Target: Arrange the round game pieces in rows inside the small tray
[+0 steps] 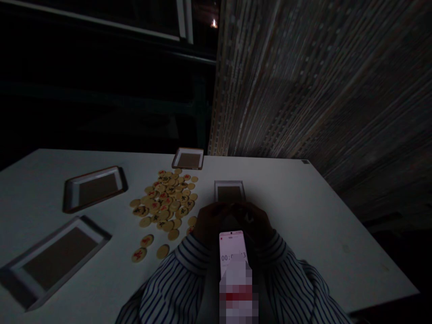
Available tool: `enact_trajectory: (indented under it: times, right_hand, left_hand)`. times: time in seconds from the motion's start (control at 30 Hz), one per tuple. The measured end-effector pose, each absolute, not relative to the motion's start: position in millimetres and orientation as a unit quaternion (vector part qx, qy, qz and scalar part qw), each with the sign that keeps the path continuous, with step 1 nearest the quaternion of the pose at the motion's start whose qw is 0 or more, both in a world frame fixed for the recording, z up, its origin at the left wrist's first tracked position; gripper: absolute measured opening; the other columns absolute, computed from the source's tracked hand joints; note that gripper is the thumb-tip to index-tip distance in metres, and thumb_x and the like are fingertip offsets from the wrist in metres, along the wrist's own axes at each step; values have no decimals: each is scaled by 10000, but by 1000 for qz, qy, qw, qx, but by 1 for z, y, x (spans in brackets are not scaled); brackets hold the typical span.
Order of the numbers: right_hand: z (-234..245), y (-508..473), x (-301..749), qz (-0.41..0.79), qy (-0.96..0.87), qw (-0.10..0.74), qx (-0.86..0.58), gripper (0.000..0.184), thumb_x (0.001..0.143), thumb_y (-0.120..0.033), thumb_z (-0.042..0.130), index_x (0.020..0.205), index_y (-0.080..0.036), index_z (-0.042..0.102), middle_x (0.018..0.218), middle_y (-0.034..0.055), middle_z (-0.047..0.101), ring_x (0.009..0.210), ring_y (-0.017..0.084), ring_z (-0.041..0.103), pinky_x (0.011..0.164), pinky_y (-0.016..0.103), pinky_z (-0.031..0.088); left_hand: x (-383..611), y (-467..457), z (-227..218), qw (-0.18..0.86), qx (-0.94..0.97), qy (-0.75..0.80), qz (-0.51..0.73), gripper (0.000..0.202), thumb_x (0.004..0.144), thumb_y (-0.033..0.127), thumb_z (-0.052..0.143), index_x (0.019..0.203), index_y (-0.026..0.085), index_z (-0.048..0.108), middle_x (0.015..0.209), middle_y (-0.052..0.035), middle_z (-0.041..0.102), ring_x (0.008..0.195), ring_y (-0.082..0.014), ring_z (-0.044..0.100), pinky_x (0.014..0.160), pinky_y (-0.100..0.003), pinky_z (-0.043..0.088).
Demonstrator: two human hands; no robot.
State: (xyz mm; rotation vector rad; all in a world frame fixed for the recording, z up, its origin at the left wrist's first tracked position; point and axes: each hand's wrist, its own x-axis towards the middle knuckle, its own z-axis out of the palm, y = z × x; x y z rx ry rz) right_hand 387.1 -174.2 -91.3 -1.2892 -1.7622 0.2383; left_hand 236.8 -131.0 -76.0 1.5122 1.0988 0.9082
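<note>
My left hand (209, 220) and my right hand (257, 221) meet near the table's middle, just in front of a shallow white-rimmed box (228, 183). Both hands have curled fingers that almost touch; the dim light hides what is between them. A lit phone (232, 245) showing a timer lies between my wrists. To the left of my left hand is a loose heap of round wooden Chinese chess pieces (168, 202), with red or black characters on some. Several pieces lie apart at the heap's near side, among them a red-marked piece (139, 255).
A white table (324, 234) holds everything. More shallow boxes stand around the heap: a brown-edged box (96, 172) at left, a white box (50, 293) at near left, and a small box (187, 149) at the far edge. A string curtain (270, 81) hangs behind.
</note>
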Motion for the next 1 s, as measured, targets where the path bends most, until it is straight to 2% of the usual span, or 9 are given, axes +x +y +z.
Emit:
enact_trajectory:
  times: [0.23,0.37,0.47,0.63,0.8,1.0]
  right_hand:
    - [-87,-173,404,62,-665,444,-597,221,779,-256,557,976,-172,610,827,53,680,597,114,577,499,228,443]
    - [-82,-170,415,52,-680,404,-610,212,783,-263,553,970,-180,609,850,48,682,608,113,579,540,234,455]
    - [-76,-166,419,44,-696,363,-618,216,773,-274,564,966,-188,609,878,48,680,633,121,583,580,253,465]
    - [-66,-155,424,41,-724,289,-625,226,738,-250,598,954,-186,618,888,47,671,684,133,584,629,267,467]
    - [-56,-145,423,31,-739,212,-639,253,749,-277,583,984,-193,626,882,52,674,702,145,601,620,260,455]
    - [-50,-136,421,23,-762,133,-633,282,749,-282,575,1022,-258,639,877,29,678,728,160,608,615,264,436]
  left_hand:
    - [230,-117,-97,324,667,529,411,270,788,301,480,951,156,639,985,-92,663,897,-199,624,816,-353,505]
    - [228,-113,-105,267,692,516,429,267,772,229,468,972,145,623,1052,-119,641,1004,-226,586,899,-396,462]
    - [228,-113,-110,258,707,515,411,290,785,213,441,1014,151,608,1097,-124,627,1041,-234,569,915,-414,449]
    - [231,-117,-113,276,702,533,384,331,820,226,393,1074,134,584,1085,-131,633,1022,-225,582,892,-382,459]
    - [231,-119,-108,286,703,530,378,310,801,209,425,1054,181,604,1049,-91,655,1010,-217,588,876,-366,463]
    - [231,-122,-103,293,701,541,361,329,794,217,434,1070,167,606,1047,-99,658,964,-227,609,843,-356,478]
